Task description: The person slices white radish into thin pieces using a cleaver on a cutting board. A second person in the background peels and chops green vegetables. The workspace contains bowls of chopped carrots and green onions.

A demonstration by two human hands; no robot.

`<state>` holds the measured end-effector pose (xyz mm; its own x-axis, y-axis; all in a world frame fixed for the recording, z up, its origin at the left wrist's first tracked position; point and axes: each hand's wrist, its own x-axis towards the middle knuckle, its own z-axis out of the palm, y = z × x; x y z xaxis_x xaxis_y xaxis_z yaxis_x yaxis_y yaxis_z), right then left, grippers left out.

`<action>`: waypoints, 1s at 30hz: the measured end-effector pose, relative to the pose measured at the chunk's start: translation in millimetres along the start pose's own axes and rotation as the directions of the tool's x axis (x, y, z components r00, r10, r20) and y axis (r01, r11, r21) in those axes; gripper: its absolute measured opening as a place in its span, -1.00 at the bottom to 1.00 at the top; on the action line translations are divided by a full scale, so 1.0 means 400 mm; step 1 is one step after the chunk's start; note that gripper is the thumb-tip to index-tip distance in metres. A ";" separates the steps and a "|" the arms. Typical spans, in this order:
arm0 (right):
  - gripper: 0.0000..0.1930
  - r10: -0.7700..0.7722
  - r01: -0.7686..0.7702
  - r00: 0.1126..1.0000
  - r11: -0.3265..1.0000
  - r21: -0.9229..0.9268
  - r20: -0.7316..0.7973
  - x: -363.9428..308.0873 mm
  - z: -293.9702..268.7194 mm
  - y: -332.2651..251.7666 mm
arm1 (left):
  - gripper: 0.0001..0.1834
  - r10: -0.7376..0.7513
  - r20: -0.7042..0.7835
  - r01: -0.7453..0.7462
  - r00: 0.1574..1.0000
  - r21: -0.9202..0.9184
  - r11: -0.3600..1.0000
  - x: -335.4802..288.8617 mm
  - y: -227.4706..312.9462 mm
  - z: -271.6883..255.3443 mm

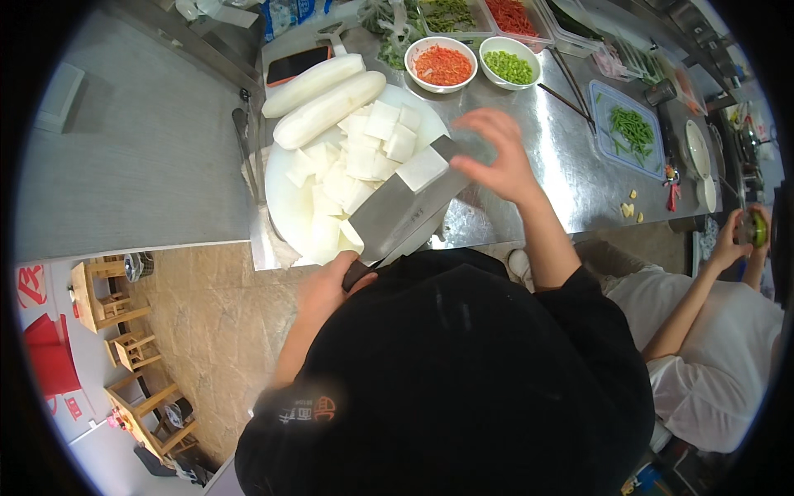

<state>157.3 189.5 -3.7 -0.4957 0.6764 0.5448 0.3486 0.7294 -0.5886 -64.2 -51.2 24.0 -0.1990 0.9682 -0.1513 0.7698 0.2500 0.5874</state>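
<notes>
My left hand is closed round the dark handle of a cleaver, its broad blade tilted flat over the near right of a round white cutting board. One white radish block rests on the blade near its far end. Beside that end, my right hand is raised with fingers apart and nothing in it; whether the thumb touches the blade I cannot tell. Cut radish pieces are heaped on the board. Behind them lie two whole peeled white radishes, side by side.
Bowls of chopped red pepper and chopped green vegetable stand at the back. A phone lies behind the radishes. To the right are chopsticks and a tray of green beans. A co-worker in white stands at the right.
</notes>
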 end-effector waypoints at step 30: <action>-0.24 0.500 -0.593 0.798 0.752 0.288 0.337 -0.087 0.125 0.068 | -0.65 -0.047 -0.060 0.044 0.997 -0.041 0.998 -0.128 -0.120 -0.119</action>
<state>144.2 180.7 -68.5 -0.4888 0.8702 -0.0612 0.3271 0.1178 -0.9376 -119.7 -112.8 41.5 -0.2709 0.9537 -0.1307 0.7347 0.2926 0.6120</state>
